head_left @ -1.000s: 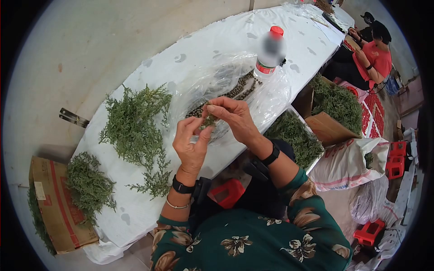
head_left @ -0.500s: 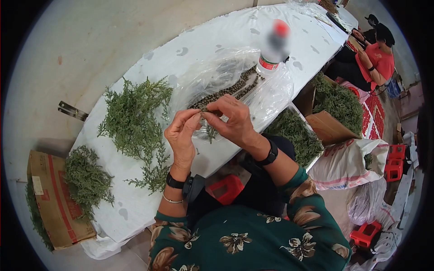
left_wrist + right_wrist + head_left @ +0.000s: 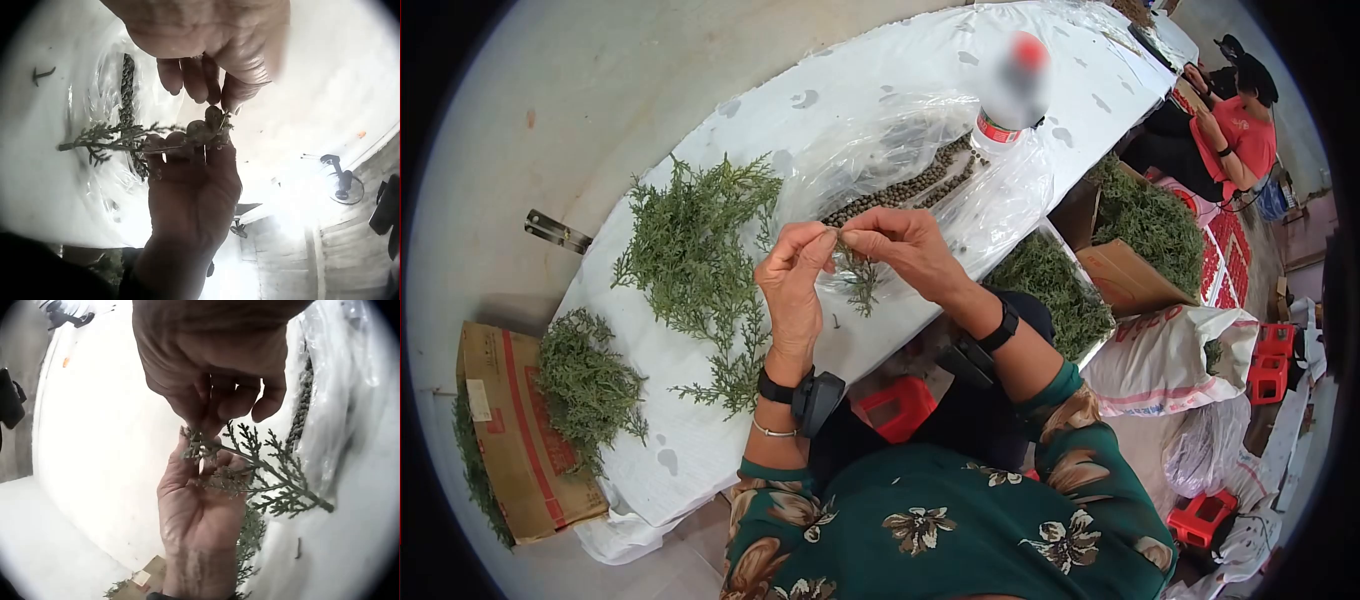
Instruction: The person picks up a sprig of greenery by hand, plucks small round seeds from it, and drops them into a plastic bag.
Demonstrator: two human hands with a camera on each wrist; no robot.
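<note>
Both hands meet above the table's near side, holding a small green cypress sprig (image 3: 862, 285). My left hand (image 3: 793, 290) pinches at the sprig's tip end between thumb and fingers. Right beside it, my right hand (image 3: 908, 252) pinches the same end, fingertips close to the left ones. The sprig's bare cut stem points away from the fingers, as the right wrist view shows with the sprig (image 3: 275, 475) spread sideways. In the left wrist view, small round greenish lumps (image 3: 209, 128) sit at the fingertips. Behind the hands, brown round beads (image 3: 910, 190) lie in rows on clear plastic (image 3: 830, 170).
A large pile of cypress sprigs (image 3: 690, 250) lies left, with a smaller pile (image 3: 585, 375) by a cardboard box (image 3: 520, 440). A red-capped bottle (image 3: 1000, 125) stands on the plastic. Boxes of greenery (image 3: 1050, 290) stand right; a person in red (image 3: 1245, 140) sits beyond.
The hands have shifted slightly left, and their fingertips have come together. The sprig, earlier bunched between the hands, now hangs below the right fingers.
</note>
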